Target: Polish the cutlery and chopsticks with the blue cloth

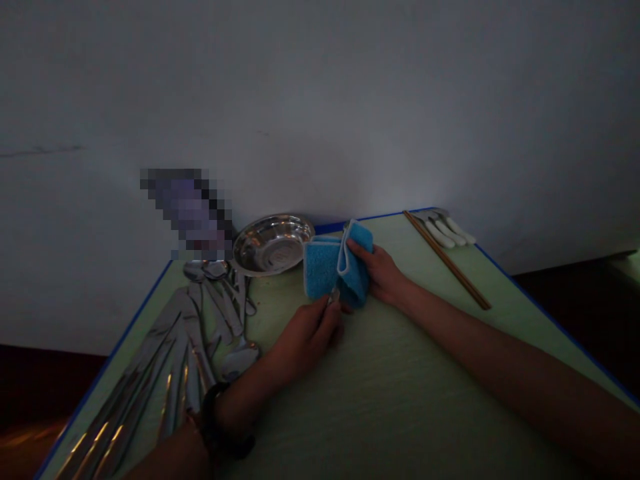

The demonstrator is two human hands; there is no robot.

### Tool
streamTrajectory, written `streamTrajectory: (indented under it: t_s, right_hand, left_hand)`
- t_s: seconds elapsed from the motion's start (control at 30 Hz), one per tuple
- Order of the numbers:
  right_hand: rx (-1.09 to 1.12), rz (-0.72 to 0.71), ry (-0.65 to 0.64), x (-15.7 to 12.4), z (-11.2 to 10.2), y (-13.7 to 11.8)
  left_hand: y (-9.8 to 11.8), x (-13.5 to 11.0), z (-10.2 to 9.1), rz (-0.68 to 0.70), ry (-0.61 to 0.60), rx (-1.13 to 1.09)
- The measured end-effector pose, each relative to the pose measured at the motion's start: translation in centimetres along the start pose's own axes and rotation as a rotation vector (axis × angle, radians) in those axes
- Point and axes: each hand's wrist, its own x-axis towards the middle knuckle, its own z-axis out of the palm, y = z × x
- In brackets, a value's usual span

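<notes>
My left hand [313, 333] is closed around the handle of a piece of metal cutlery [334, 295], its far part hidden in a folded blue cloth [323, 267]; I cannot tell its kind. Pale edging runs round the cloth. My right hand [385, 275] grips the cloth from the right, thumb on top, wrapping it about the cutlery. Both hands are above the middle of the pale green table [390, 387]. Just behind the cloth, to the left, a shiny steel bowl [277, 250] leans slightly towards me.
Several long steel knives [135, 383] lie fanned at the left, with several spoons [240, 357] and other cutlery beyond. Brown chopsticks [447, 260] and white-handled cutlery [453, 230] lie at the back right. A blurred-out object [193, 213] leans on the wall [320, 113] behind the table.
</notes>
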Motion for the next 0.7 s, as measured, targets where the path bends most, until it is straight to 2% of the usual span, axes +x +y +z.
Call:
streamTrajectory:
  t_s: [0.17, 0.33, 0.47, 0.7]
  right_hand:
    - [-0.010, 0.018, -0.030, -0.15, 0.13, 0.00]
    - [0.093, 0.032, 0.073, 0.35, 0.02, 0.02]
    - [0.118, 0.021, 0.133, 0.63, -0.08, 0.05]
    - [0.031, 0.017, 0.027, 0.17, -0.06, 0.00]
  left_hand:
    - [-0.19, 0.04, -0.11, 0.035, -0.029, 0.023]
    - [0.08, -0.26, -0.23, 0.114, -0.135, 0.137]
    - [0.22, -0.25, -0.26, 0.073, -0.147, 0.128]
    - [0.20, -0.02, -0.21, 0.022, -0.079, 0.023]
